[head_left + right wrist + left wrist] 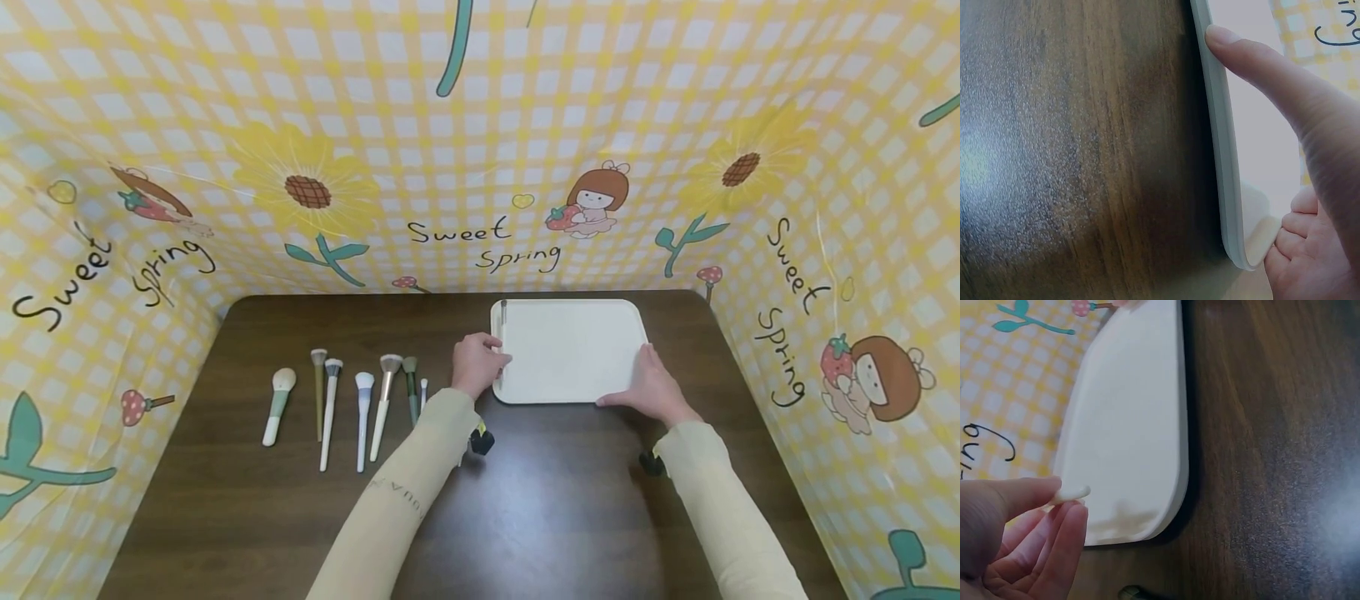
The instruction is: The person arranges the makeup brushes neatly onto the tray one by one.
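A cream-white tray (570, 342) with rounded corners lies on the table's far right part. At its left end my left hand (477, 365) pinches a small makeup brush between thumb and fingers. The brush's dark head (504, 312) points toward the far edge, over the tray's left side; its pale handle end (1075, 493) sticks out of the fingertips in the left wrist view. My right hand (658, 387) holds the tray's near right corner, its thumb (1254, 53) on the near rim and the fingers (1294, 237) along the right side.
Left of the tray, several makeup brushes lie in a loose row on the dark wooden table (540, 517), among them a fluffy brush with a green-and-white handle (277, 408) and a white-handled brush (381, 408). A yellow checked cloth (465, 150) walls in the back and sides.
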{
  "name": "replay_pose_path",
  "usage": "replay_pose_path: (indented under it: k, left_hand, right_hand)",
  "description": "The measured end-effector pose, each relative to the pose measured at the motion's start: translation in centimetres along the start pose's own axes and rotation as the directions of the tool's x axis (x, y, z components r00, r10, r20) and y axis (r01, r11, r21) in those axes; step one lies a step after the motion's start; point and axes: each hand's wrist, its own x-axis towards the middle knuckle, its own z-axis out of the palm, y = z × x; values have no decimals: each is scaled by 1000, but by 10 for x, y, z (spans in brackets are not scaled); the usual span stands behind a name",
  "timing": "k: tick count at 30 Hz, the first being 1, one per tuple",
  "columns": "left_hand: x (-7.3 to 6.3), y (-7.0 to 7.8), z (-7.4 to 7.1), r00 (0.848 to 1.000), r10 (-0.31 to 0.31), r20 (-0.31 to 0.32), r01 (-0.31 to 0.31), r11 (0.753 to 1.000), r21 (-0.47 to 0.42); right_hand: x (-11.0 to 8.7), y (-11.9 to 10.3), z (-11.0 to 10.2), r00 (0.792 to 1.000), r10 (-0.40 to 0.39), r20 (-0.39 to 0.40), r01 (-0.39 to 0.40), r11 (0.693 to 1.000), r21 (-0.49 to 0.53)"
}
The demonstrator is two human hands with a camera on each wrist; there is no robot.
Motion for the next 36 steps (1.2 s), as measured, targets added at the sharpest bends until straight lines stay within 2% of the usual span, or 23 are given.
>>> replay_pose_path:
  k: [6, 12, 19, 23, 36]
  left_hand:
    - [5, 2, 8, 1000, 3, -26, 2, 984, 180]
    - [8, 4, 13, 1000, -6, -22, 12, 966, 259]
    - [11, 4, 17, 1000, -16, 8, 12, 933, 359]
    - [13, 2, 20, 1000, -13, 17, 6, 922, 386]
    - [14, 1, 24, 1000, -2, -8, 5, 908, 418]
  right_hand:
    - [1, 0, -1, 1000, -9, -4, 9, 1000, -4]
    - [1, 0, -1, 1000, -14, -9, 14, 1000, -2]
    - [1, 0, 0, 1000, -7, -9, 7, 1000, 6]
    - [1, 1, 1, 1000, -14, -17, 14, 1000, 13]
    - [2, 3, 1, 1000, -21, -19, 21, 1000, 8]
